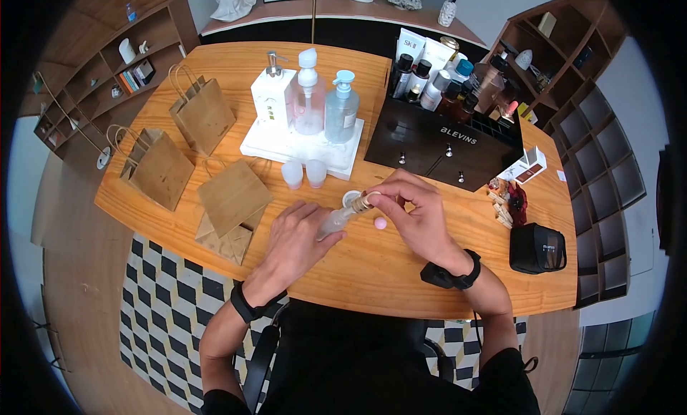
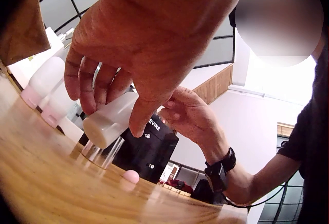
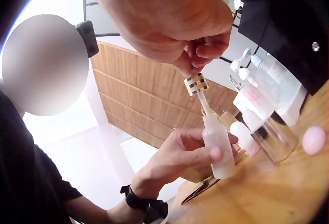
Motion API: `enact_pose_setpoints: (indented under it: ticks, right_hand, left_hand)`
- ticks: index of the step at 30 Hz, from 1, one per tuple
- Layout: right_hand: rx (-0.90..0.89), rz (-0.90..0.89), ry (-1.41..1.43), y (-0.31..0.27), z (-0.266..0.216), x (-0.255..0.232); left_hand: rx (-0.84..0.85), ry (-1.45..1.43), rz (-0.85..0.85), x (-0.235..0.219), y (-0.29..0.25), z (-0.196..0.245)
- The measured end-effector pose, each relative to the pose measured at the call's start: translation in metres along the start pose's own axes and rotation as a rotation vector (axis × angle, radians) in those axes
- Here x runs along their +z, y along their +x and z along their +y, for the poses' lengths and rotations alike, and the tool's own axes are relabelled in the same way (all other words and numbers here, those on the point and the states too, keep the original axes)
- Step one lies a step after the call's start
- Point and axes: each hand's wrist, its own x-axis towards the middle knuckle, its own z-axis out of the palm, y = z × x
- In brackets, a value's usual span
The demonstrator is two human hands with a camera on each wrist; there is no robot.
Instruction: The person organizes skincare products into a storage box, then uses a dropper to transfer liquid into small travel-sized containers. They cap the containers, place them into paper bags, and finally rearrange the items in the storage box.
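My left hand (image 1: 292,237) grips a small frosted bottle (image 3: 219,154), tilted above the table, thumb on one side and fingers on the other. In my right hand (image 1: 416,213) the fingertips pinch a gold-and-white striped cap (image 3: 196,84) with a pale tube (image 3: 203,102) below it. The cap stands off the bottle's neck, and the tube's lower end meets the neck opening. On the table behind the bottle is a clear cylinder (image 3: 277,142). A pink egg-shaped piece (image 1: 380,222) lies near my right hand.
Two frosted containers with pink bases (image 1: 315,173) stand before a white tray (image 1: 343,166) of pump bottles. Brown paper bags (image 1: 204,118) are at left. A black cosmetics organizer (image 1: 429,139) fills the back right; a black pouch (image 1: 528,249) sits at right.
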Motion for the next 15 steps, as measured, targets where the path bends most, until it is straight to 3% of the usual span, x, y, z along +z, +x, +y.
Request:
enact_pose_setpoints:
  ticks: [15]
  right_hand:
    - [0.018, 0.061, 0.055, -0.0040, 0.0005, 0.0044]
  left_hand:
    - [-0.013, 0.028, -0.027, -0.0021, -0.0035, -0.0028]
